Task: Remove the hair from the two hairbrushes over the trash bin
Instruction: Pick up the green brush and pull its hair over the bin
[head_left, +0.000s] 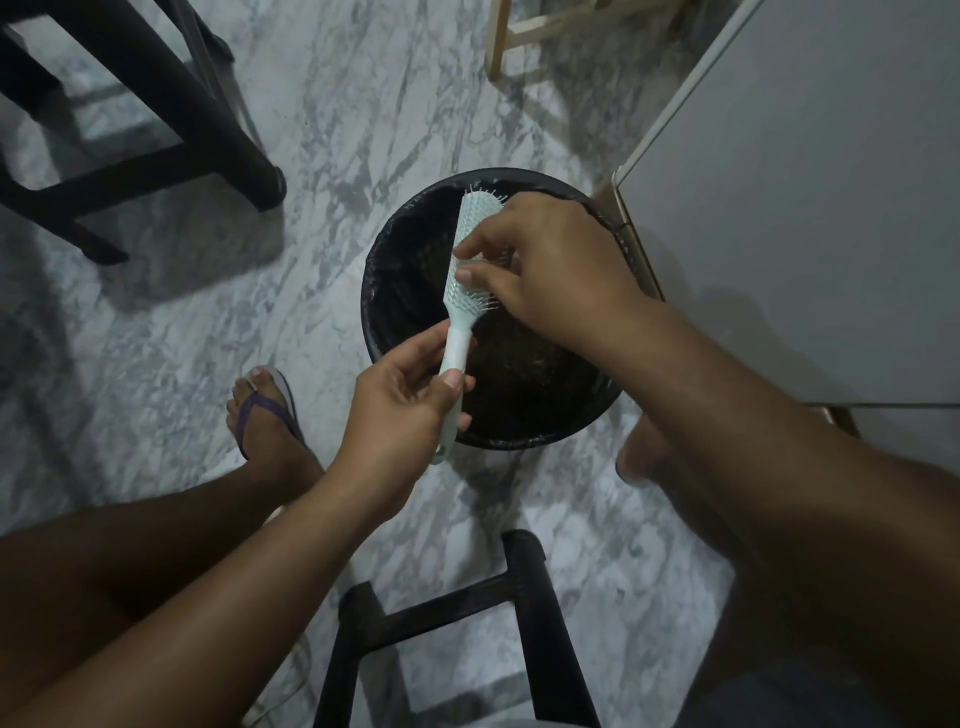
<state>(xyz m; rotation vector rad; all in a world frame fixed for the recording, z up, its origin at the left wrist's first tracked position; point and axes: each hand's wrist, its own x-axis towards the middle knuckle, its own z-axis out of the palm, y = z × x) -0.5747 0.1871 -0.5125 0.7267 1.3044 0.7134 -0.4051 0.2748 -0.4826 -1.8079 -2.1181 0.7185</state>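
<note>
A pale mint hairbrush (466, 244) is held over a round black trash bin (395, 239) lined with a dark bag. My left hand (402, 410) grips the brush's white handle, bristles facing right. My right hand (550, 265) lies across the bristle side, its thumb and fingertips curled into the bristles near the middle of the head. Whether hair is pinched between the fingers cannot be told. A second hairbrush is not in view.
The bin stands on a grey marble floor (337, 104). A black stool (156, 130) is at the far left, another black stool frame (519, 613) sits between my legs, a white cabinet (805, 208) rises at the right, and my sandalled foot (265, 410) rests left of the bin.
</note>
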